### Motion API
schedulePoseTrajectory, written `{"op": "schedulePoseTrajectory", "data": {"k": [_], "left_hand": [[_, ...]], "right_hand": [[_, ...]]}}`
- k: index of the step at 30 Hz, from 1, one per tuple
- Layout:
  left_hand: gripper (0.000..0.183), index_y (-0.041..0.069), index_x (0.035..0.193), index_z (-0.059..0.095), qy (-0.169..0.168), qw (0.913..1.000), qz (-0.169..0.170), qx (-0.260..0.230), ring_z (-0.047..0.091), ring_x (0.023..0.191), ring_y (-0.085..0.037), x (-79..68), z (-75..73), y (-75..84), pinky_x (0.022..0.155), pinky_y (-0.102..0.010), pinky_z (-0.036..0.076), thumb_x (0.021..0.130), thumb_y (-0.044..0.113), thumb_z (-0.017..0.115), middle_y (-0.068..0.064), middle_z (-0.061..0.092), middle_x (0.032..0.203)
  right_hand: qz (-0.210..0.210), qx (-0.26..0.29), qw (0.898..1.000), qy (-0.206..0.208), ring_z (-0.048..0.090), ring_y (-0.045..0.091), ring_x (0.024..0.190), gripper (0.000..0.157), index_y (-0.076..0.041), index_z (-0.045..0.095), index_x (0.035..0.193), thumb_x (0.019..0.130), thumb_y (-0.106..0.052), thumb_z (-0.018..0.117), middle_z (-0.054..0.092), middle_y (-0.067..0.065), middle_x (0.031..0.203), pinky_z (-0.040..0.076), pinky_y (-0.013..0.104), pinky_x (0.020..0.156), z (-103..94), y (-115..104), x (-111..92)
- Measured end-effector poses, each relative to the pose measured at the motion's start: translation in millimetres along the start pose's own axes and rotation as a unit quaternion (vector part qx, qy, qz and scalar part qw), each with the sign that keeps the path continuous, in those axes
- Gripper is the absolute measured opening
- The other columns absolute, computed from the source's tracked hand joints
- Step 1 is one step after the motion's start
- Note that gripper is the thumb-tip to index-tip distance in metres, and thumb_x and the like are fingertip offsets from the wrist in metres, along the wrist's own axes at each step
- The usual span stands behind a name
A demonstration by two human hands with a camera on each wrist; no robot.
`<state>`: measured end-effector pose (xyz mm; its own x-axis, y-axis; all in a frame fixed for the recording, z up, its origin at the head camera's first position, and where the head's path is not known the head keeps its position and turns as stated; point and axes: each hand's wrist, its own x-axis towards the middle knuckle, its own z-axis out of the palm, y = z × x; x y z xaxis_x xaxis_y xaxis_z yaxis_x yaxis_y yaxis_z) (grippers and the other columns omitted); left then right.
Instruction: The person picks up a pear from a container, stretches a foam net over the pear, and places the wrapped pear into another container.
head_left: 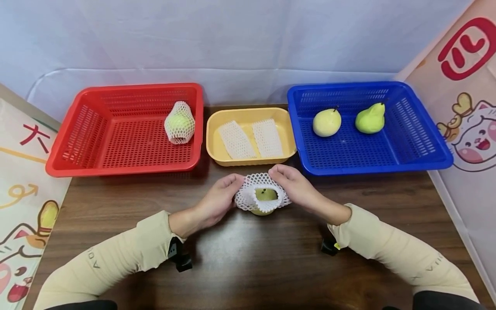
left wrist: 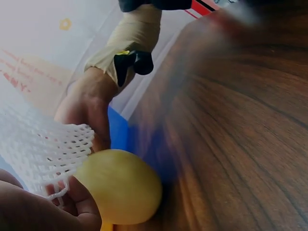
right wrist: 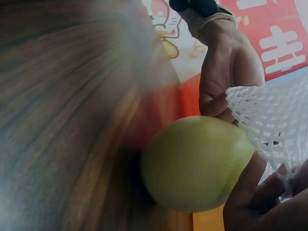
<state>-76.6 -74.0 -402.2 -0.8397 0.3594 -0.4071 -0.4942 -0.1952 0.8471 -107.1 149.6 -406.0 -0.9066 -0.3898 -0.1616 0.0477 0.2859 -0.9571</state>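
1. Cream sleeves (head_left: 112, 249) lie nearest the head camera, entering from the lower corners and angling inward and away from the body.
2. Between the two hands, on the surface (head_left: 240, 267), is the pear (right wrist: 192, 163). Its long axis looks close to upright: broad base down by the wood, narrower end up inside the foam net (head_left: 245, 200).
3. That fit seems to be what the coming move turns on. The net sits around the pear's upper part, with its top opening framing the stem, while the wrist views show the broad lower body bare.
4. Neither hand is plainly nearer; the left hand (head_left: 217, 198) and the right hand (head_left: 296, 185) flank the pear from opposite sides.
5. Both are grasping the net, not the fruit: each pinches mesh between thumb and fingers, so it spreads sideways between them. Whether a fingertip also touches the skin, I cannot tell.
6. Both forearms converge from wide apart, fingertips turned toward the net, wrists held low over the wood.
7. Just beyond the hands is the yellow tray (head_left: 252, 162), between the red basket (head_left: 116, 169) and the blue basket (head_left: 372, 167).
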Motion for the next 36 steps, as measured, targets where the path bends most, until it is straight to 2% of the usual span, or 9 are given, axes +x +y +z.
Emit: {"op": "schedulePoseTrajectory", "data": {"k": [6, 13, 18, 21, 23, 28, 31, 34, 36], "left_hand": [[0.022, -0.005, 0.113, 0.054, 0.005, 0.9999, -0.008, 0.013, 0.065, 0.087, -0.012, 5.9, -0.8, -11.1, 0.078, -0.026, 0.056, 0.110, 0.009, 0.038, -0.006, 0.064, 0.101], [0.022, -0.007, 0.113, 0.054, 0.017, 0.9993, -0.005, 0.034, 0.064, 0.088, -0.011, 13.0, -1.3, -18.7, 0.078, -0.026, 0.055, 0.109, 0.008, 0.038, -0.009, 0.064, 0.103], [0.022, -0.008, 0.110, 0.058, 0.032, 0.9947, 0.019, 0.096, 0.061, 0.090, -0.011, 16.4, -2.2, -20.9, 0.079, -0.025, 0.052, 0.109, 0.008, 0.042, -0.010, 0.065, 0.103], [0.023, -0.008, 0.108, 0.061, 0.048, 0.9849, 0.048, 0.159, 0.058, 0.095, -0.011, 17.4, -2.8, -21.4, 0.084, -0.025, 0.048, 0.108, 0.008, 0.045, -0.011, 0.066, 0.104], [0.022, -0.007, 0.106, 0.062, 0.056, 0.9773, 0.060, 0.195, 0.057, 0.091, -0.012, 17.7, -2.8, -21.4, 0.081, -0.026, 0.047, 0.107, 0.009, 0.047, -0.011, 0.065, 0.101], [0.018, -0.007, 0.108, 0.059, 0.060, 0.9668, 0.068, 0.239, 0.055, 0.069, -0.013, 21.8, -3.9, -24.7, 0.063, -0.025, 0.047, 0.106, 0.003, 0.045, -0.006, 0.060, 0.083], [0.017, -0.007, 0.109, 0.058, 0.061, 0.9558, 0.082, 0.276, 0.054, 0.059, -0.012, 24.8, -5.1, -28.4, 0.056, -0.025, 0.048, 0.105, 0.000, 0.044, -0.005, 0.058, 0.076], [0.016, -0.005, 0.109, 0.059, 0.066, 0.9331, 0.113, 0.335, 0.057, 0.067, -0.014, 25.4, -5.7, -30.0, 0.065, -0.028, 0.050, 0.104, 0.000, 0.045, -0.006, 0.061, 0.079], [0.016, -0.004, 0.110, 0.059, 0.070, 0.9219, 0.126, 0.360, 0.058, 0.075, -0.016, 24.9, -5.3, -30.1, 0.073, -0.032, 0.051, 0.104, 0.001, 0.045, -0.008, 0.064, 0.084]], "right_hand": [[-0.001, -0.021, 1.000, 0.017, 0.042, 0.013, 0.070, 0.024, 0.000, 0.057, 0.089, 0.107, -0.015, 0.050, 0.041, 0.001, 0.075, 0.036, 0.026, 0.067, 0.7, 8, 0], [0.013, -0.072, 0.997, 0.029, 0.049, 0.014, 0.073, 0.024, -0.002, 0.062, 0.090, 0.107, -0.016, 0.052, 0.051, 0.000, 0.076, 0.040, 0.025, 0.070, 2.9, 21, 4], [0.026, -0.094, 0.995, 0.023, 0.053, 0.013, 0.063, 0.021, -0.002, 0.065, 0.096, 0.106, -0.016, 0.054, 0.057, -0.001, 0.071, 0.045, 0.026, 0.058, 3.0, 24, 4], [0.005, -0.127, 0.992, 0.023, 0.051, 0.014, 0.062, 0.019, -0.004, 0.065, 0.095, 0.106, -0.016, 0.055, 0.053, -0.002, 0.069, 0.043, 0.028, 0.058, 3.5, 24, 5], [-0.013, -0.154, 0.988, 0.028, 0.049, 0.014, 0.064, 0.018, -0.006, 0.065, 0.094, 0.106, -0.016, 0.056, 0.050, -0.003, 0.068, 0.041, 0.029, 0.061, 4.1, 24, 6], [-0.043, -0.206, 0.977, 0.039, 0.043, 0.013, 0.061, 0.017, -0.008, 0.063, 0.093, 0.106, -0.017, 0.056, 0.043, -0.005, 0.066, 0.038, 0.030, 0.059, 6.0, 26, 7], [-0.051, -0.230, 0.971, 0.043, 0.043, 0.013, 0.058, 0.016, -0.009, 0.062, 0.094, 0.106, -0.017, 0.057, 0.043, -0.006, 0.064, 0.037, 0.031, 0.055, 7.1, 27, 6], [-0.064, -0.260, 0.962, 0.049, 0.047, 0.014, 0.059, 0.014, -0.009, 0.061, 0.094, 0.105, -0.016, 0.057, 0.048, -0.005, 0.065, 0.040, 0.032, 0.055, 7.7, 26, 5], [-0.076, -0.288, 0.953, 0.058, 0.051, 0.016, 0.060, 0.011, -0.010, 0.061, 0.094, 0.104, -0.014, 0.059, 0.052, -0.003, 0.066, 0.043, 0.035, 0.055, 8.4, 27, 5]]}}
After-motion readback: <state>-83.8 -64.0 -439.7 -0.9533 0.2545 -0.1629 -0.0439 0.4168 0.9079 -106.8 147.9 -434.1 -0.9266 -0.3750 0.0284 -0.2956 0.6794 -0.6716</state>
